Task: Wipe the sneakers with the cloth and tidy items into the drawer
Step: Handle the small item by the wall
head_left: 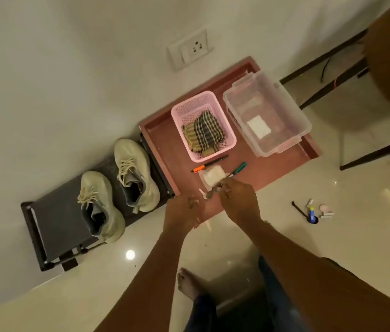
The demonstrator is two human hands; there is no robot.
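My bare foot point(188, 283) and a jeans-clad leg point(275, 300) are closest, on the pale tiled floor point(332, 236). Both forearms reach forward from there. My hands are apart but close together at the front edge of the reddish drawer point(273, 173).

My left hand point(180, 215) hangs over that edge with its fingers bent down; I cannot tell whether it holds anything. My right hand point(239, 202) has its fingers curled at the near end of a green pen point(239, 168), beside a white packet point(211, 176). Blur hides whether they actually pinch the pen. A small bunch of keys point(204, 195) lies between my hands.

Just past the packet lies an orange-and-black marker point(210, 164). Behind it stands a pink basket point(228, 143) holding the checked cloth point(207, 134), folded. A clear plastic box point(305, 125) sits to its right, also in the drawer.

To the left, the two pale sneakers point(134, 173) stand side by side on a low dark rack point(52, 212) against the wall. On the floor to my right, well apart from the drawer, lie a few small items point(313, 212). A wall socket point(190, 50) is farthest off.
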